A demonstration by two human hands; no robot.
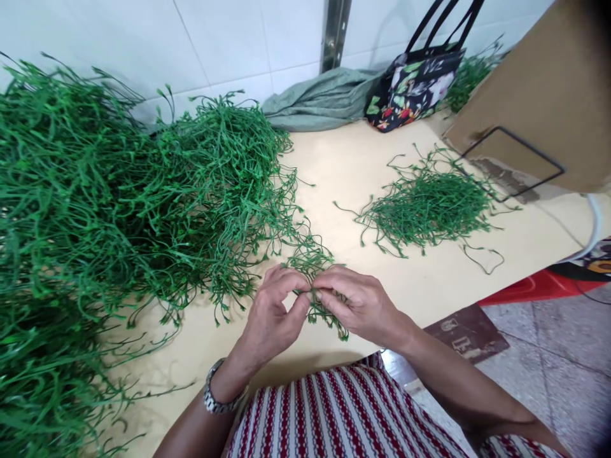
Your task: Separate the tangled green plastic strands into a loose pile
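I seem to be at the fine fingertip step of working one thin piece between both hands. Thumb and forefinger of my left hand (277,312) pinch a green stem (311,291), and my right hand (358,302) pinches it just beside, the fingertips nearly meeting. Exactly what they do to it is too small for me to tell.

Just beneath and beyond my fingers lies a loose strand of stems (308,251) on the table (334,172), running into the large green pile (191,172) at ten o'clock from my hands. At two o'clock sits a smaller heap (429,207), well apart from the large pile, and near three o'clock a single curled stem (487,273) lies by itself. The floral bag (413,89) stands at one o'clock.

As I judge it, the next move calls for a light, steady pinch from both hands, with my fingertips close together and clear of the tangled stems below, since the bud-like tips could easily snag.
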